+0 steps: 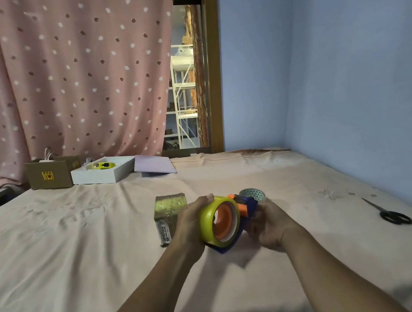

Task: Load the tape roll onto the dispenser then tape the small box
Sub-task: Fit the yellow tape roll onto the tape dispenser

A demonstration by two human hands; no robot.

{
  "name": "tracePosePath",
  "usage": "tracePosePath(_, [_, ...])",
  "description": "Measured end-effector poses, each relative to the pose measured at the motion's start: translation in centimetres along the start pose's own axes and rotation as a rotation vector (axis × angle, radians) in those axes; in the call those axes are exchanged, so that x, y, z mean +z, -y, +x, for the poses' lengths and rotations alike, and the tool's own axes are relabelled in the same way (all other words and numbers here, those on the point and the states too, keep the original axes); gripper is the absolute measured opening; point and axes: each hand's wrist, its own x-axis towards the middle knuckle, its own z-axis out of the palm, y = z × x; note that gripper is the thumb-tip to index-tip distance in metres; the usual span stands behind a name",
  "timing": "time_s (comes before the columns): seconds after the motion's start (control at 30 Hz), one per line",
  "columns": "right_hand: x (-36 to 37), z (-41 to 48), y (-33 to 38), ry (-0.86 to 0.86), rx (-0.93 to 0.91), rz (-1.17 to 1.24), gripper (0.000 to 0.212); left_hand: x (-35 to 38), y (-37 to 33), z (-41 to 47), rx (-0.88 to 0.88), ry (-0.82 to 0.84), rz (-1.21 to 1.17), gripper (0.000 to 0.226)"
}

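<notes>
Gripping the stiff, light yellow-green tape roll (218, 220) by its rim, your left hand (193, 222) seats it; right hand (266, 223) clasps the blue-and-orange plastic dispenser (247, 208).

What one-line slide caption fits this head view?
Both hands seat yellow tape roll on blue dispenser beside small box.

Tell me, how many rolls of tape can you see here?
2. A yellow-tinted clear tape roll sits on the blue and orange plastic dispenser, held in both hands. A teal triangle-patterned tape roll lies on the bed just behind it. Others may be hidden.
</notes>
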Motion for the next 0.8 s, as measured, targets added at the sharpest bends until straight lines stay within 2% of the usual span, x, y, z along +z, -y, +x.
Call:
tracePosePath(0.07, [0.4, 0.3, 0.3, -0.044, -0.003, 0.128, 0.077, 0.4, -0.3, -0.1, 0.021, 0.011, -0.004, 0.019])
tracePosePath(0.1, [0.8, 0.1, 0.6, -0.049, -0.004, 0.17, 0.079, 0.5, -0.4, -0.1, 0.027, 0.01, -0.009, 0.02])
tracePosePath(0.23, [2.3, -0.4, 0.8, -0.106, -0.01, 0.269, 0.047, 0.8, -0.4, 0.1, 0.048, 0.015, -0.031, 0.029])
tracePosePath(0.33, [2.5, -0.1, 0.0, -0.174, -0.019, 0.34, 0.034, 1.2, -0.2, 0.1, 0.041, 0.008, -0.112, 0.035])
tracePosePath(0.43, [2.6, 0.5, -1.0, -0.201, -0.052, 0.345, 0.028, 0.9, -0.7, 0.3, 0.021, -0.005, -0.182, 0.026])
tracePosePath(0.53, [2.7, 0.6, -1.4, -0.051, -0.147, 0.281, 0.021, 0.7, -1.6, 0.2, -0.017, 0.021, -0.184, 0.016])
tracePosePath(0.63, [3.3, -0.5, -1.6, 0.218, -0.183, 0.277, 0.031, 0.3, -2.2, 0.5, -0.13, 0.039, -0.244, 0.049])
tracePosePath(0.73, [3.8, -1.2, -2.3, 0.418, -0.195, 0.213, 0.036, 0.3, -2.6, 1.0, -0.185, 0.046, -0.268, 0.057])
tracePosePath(0.8, [4.3, -1.6, -2.5, 0.512, -0.188, 0.123, 0.055, 0.3, -2.7, 1.4, -0.169, 0.044, -0.296, 0.065])
